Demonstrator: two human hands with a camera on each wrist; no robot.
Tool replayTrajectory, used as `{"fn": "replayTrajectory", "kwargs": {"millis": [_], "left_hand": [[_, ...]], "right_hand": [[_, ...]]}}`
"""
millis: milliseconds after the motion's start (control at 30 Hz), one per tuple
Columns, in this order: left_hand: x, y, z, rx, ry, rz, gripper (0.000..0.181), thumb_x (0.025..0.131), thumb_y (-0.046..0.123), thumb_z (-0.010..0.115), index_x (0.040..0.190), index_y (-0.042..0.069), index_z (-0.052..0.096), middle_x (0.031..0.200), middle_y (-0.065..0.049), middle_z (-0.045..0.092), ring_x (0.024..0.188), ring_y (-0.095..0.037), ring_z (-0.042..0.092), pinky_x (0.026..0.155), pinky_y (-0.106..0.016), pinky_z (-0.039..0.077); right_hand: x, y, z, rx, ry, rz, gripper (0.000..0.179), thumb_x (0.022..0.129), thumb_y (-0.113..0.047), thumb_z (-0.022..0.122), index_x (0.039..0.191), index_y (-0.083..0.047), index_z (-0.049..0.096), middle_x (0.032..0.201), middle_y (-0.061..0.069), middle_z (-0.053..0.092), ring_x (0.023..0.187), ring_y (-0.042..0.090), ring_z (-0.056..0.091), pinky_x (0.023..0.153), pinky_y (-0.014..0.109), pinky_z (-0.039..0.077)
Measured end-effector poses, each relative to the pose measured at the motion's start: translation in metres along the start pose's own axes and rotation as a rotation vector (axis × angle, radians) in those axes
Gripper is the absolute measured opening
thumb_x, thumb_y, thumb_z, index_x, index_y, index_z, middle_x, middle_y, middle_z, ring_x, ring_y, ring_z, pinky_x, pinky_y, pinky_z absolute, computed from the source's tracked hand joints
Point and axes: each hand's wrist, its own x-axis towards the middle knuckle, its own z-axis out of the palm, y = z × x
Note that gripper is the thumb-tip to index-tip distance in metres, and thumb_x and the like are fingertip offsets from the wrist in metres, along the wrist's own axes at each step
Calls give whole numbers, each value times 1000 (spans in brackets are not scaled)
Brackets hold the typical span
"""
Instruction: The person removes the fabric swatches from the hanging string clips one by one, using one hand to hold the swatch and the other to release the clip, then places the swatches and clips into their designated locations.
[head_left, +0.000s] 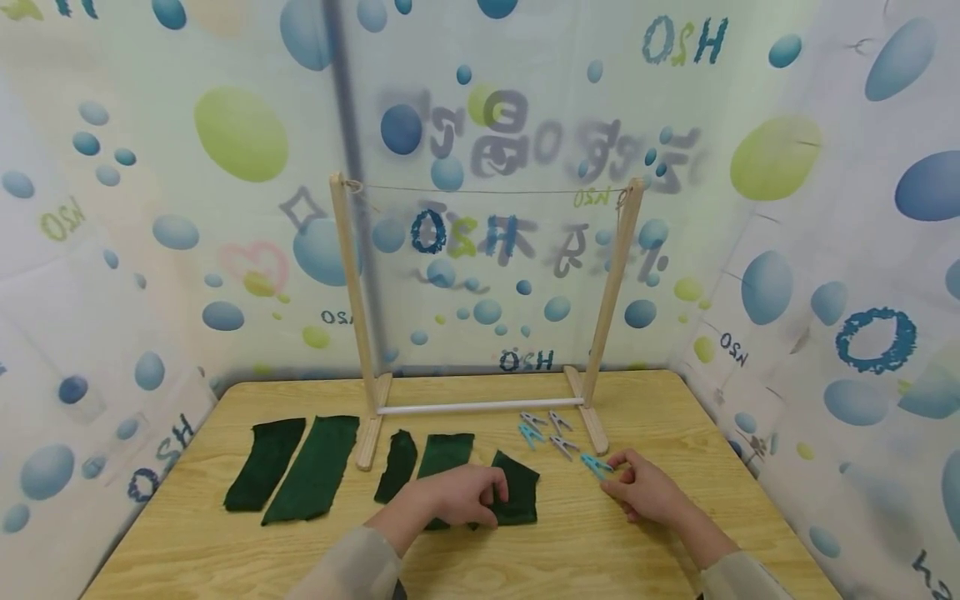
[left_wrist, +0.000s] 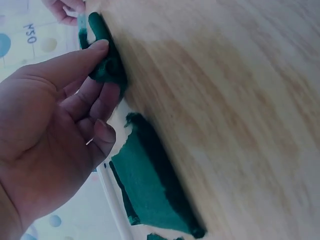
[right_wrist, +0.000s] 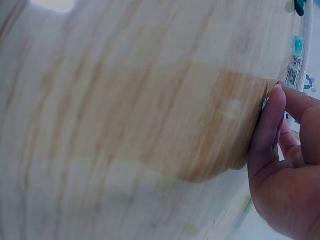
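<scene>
My left hand (head_left: 465, 493) pinches the edge of a dark green cloth piece (head_left: 521, 493) on the table. In the left wrist view the thumb presses that cloth (left_wrist: 114, 70) against the fingers, and it bunches up there. Farther right, my right hand (head_left: 651, 493) holds a light blue clothespin (head_left: 594, 464) between thumb and fingers, low over the wood. The right wrist view mostly hides this pin behind the fingertips. Partly under my left forearm in the head view lies a green cloth (head_left: 448, 452), with a narrow darker strip (head_left: 397, 467) to its left.
Two longer green cloths (head_left: 264, 464) lie at the left of the wooden table (head_left: 187, 546). A wooden frame (head_left: 352, 292) with a string (head_left: 487, 192) across its top stands at the back. Several grey and blue clothespins (head_left: 564, 447) are scattered by its right foot (head_left: 595, 431).
</scene>
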Motion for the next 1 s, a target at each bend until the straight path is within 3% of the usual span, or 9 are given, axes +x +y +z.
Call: {"fn": "replayTrajectory", "kwargs": {"millis": [133,233,400,533,600,767,833,933,1000], "left_hand": [[29,-54,13,26,-8,82,25,110,32,69,135,29,69,101,14,69,87,-1,63,82,-27,57],[37,-70,16,77,-5,116,31,112,29,58,141,28,70,112,14,74,90,-1,63,86,-28,59],[0,-8,-7,81,-16,34,31,110,18,58,135,18,76,131,4,76,107,-4,68,96,-32,61],[-24,27,-19,-12,-69,8,21,110,22,63,117,17,82,106,9,78,90,-1,67,85,-26,57],[-27,31,-21,-49,-118,18,25,111,25,63,106,12,84,91,10,73,75,-2,58,77,-23,52],[-27,33,-23,-84,-202,27,31,110,30,63,102,13,89,99,15,80,71,1,53,71,-21,45],[-27,35,-22,-51,-189,22,25,110,28,65,111,18,89,110,16,82,80,4,62,75,-21,50],[-26,37,-19,10,-133,1,22,107,23,72,127,22,83,103,13,78,86,2,66,79,-24,55],[-19,29,-13,68,-96,-8,37,104,23,78,141,24,75,92,10,74,81,-3,65,76,-26,56]], "right_hand": [[1,-1,0,-5,8,5,40,101,-17,81,131,-4,59,94,8,54,64,20,61,56,33,57],[2,-1,0,-16,14,4,40,101,-17,81,131,-4,59,94,8,54,64,20,61,57,33,58],[2,1,0,-15,8,-4,39,101,-17,81,131,-4,58,93,8,55,64,20,61,56,33,58],[1,1,0,-16,6,-8,39,102,-18,80,131,-4,58,93,9,55,64,20,61,56,33,58],[1,1,0,-17,5,-10,39,102,-18,80,131,-4,58,93,9,55,64,20,61,56,33,58],[0,0,-1,-18,-6,-10,40,102,-19,79,132,-4,58,95,9,55,64,20,61,57,33,58],[1,0,-1,-19,-6,-9,40,103,-19,79,133,-4,58,95,9,55,64,20,61,57,33,58],[0,-1,0,-20,2,-4,39,102,-18,80,132,-4,59,95,9,55,64,20,61,57,33,58],[0,-1,0,-22,8,-4,39,102,-18,80,132,-4,59,94,9,55,64,20,61,57,33,58]]}}
